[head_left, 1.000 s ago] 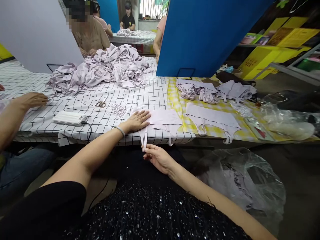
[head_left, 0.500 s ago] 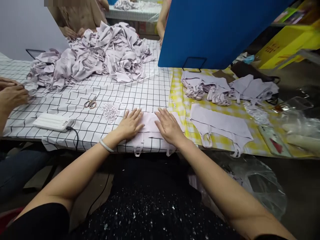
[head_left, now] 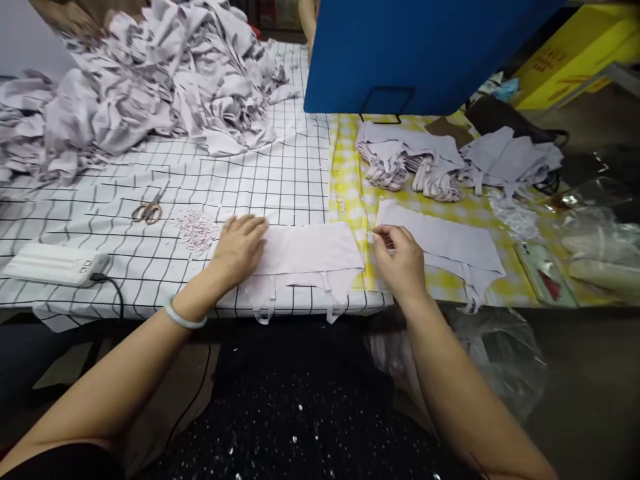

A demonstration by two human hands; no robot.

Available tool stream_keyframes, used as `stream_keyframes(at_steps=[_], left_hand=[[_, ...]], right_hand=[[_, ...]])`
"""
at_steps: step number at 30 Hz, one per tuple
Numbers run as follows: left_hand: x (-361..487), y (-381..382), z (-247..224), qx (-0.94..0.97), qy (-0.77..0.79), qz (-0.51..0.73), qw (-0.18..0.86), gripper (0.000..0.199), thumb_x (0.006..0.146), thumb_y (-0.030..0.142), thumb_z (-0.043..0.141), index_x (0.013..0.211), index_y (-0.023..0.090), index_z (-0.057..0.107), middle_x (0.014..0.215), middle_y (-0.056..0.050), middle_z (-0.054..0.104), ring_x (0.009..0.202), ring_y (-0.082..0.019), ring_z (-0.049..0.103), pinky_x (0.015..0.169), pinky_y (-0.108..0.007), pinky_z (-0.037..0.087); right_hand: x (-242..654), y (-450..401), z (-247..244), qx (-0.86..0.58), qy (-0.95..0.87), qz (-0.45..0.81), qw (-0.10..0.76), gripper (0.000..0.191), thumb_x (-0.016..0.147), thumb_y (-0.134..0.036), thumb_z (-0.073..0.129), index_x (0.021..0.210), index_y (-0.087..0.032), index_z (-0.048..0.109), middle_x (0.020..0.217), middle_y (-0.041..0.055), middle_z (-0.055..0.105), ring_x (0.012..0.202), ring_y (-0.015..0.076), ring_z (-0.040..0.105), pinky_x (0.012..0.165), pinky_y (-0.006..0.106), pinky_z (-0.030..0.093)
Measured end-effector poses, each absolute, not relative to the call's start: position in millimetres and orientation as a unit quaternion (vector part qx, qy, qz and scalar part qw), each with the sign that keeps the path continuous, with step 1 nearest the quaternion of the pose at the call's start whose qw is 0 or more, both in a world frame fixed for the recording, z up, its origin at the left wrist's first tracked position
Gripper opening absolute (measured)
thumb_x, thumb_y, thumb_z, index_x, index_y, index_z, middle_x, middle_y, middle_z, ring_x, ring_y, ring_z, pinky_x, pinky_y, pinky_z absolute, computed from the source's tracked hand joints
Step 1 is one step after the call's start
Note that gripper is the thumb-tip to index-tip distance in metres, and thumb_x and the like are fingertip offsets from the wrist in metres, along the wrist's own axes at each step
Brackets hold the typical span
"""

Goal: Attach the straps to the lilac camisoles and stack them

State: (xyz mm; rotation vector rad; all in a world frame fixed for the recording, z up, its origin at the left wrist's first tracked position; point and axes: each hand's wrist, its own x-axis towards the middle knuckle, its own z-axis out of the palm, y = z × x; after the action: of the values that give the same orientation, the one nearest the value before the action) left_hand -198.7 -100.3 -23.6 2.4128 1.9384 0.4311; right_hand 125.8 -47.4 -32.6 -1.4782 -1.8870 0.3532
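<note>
White checked cloth (head_left: 295, 177) bears a folded pale-lilac strappy top (head_left: 310, 250) between left grip (head_left: 239, 247) and right grip (head_left: 403, 261). Red lettering (head_left: 547, 59) on the yellow box (head_left: 600, 40) is too blurred to read. The left, loosely open, rests on the top's end; the right's fingertips nearly meet beside a second top (head_left: 453, 237), any hold unclear.

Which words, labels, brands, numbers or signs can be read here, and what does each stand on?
None can be read.
Yellow box: red marks, too blurred to read.
White power bank: dark marks near the cable end, too small to read.
Phone: a red patch, no readable lettering.
</note>
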Motion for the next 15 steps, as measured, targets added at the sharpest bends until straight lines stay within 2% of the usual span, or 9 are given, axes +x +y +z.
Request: stream_keyframes(at_steps=[3, 5, 9, 12, 15], left_hand=[[-143.0, -86.5, -32.0, 0.848, 0.507, 0.126, 0.093, 0.044, 0.102, 0.029, 0.036, 0.143, 0.018, 0.05, 0.153, -0.01, 0.049, 0.147, -0.028, 0.034, 0.122, -0.054, 0.021], [-115.4, -76.2, -37.1, 0.875, 0.455, 0.095, 0.133, 0.048, 0.103, 0.031, 0.034, 0.147, 0.015, 0.045, 0.158, -0.011, 0.04, 0.151, -0.028, 0.026, 0.123, -0.052, 0.018], [-99.5, -61.6, -48.2, 0.885, 0.435, 0.036, 0.161, 0.055, 0.103, 0.038, 0.033, 0.154, 0.015, 0.034, 0.165, -0.011, 0.027, 0.154, -0.029, 0.017, 0.124, -0.051, 0.014], [-104.6, -59.7, -56.3, 0.888, 0.433, 0.037, 0.149, 0.059, 0.103, 0.045, 0.032, 0.157, 0.021, 0.028, 0.167, -0.007, 0.022, 0.155, -0.027, 0.014, 0.125, -0.05, 0.01], [-107.3, -60.7, -60.7, 0.891, 0.431, 0.041, 0.135, 0.062, 0.102, 0.05, 0.032, 0.157, 0.024, 0.026, 0.167, -0.005, 0.021, 0.154, -0.027, 0.015, 0.125, -0.049, 0.007]], right_hand=[[116.2, -104.3, -25.5, -0.551, -0.725, 0.239, 0.337, 0.012, 0.092, -0.028, 0.056, 0.094, -0.022, 0.067, 0.086, 0.0039, 0.069, 0.073, 0.018, 0.063, 0.069, 0.031, 0.053], [105.8, -140.6, -28.9, -0.536, -0.736, 0.255, 0.327, 0.012, 0.094, -0.025, 0.055, 0.095, -0.022, 0.066, 0.086, 0.0039, 0.067, 0.076, 0.0179, 0.063, 0.07, 0.031, 0.052], [88.4, -166.3, -43.3, -0.554, -0.761, 0.124, 0.315, 0.013, 0.094, -0.032, 0.059, 0.098, -0.02, 0.065, 0.09, 0.0072, 0.067, 0.088, 0.023, 0.062, 0.082, 0.038, 0.049], [77.4, -156.0, -49.5, -0.575, -0.776, 0.063, 0.253, 0.018, 0.092, -0.039, 0.063, 0.093, -0.021, 0.064, 0.088, 0.0077, 0.068, 0.085, 0.0247, 0.06, 0.079, 0.037, 0.044], [69.6, -148.2, -50.5, -0.593, -0.776, 0.051, 0.208, 0.015, 0.092, -0.036, 0.061, 0.088, -0.022, 0.064, 0.086, 0.0073, 0.068, 0.083, 0.0248, 0.057, 0.075, 0.037, 0.039]])
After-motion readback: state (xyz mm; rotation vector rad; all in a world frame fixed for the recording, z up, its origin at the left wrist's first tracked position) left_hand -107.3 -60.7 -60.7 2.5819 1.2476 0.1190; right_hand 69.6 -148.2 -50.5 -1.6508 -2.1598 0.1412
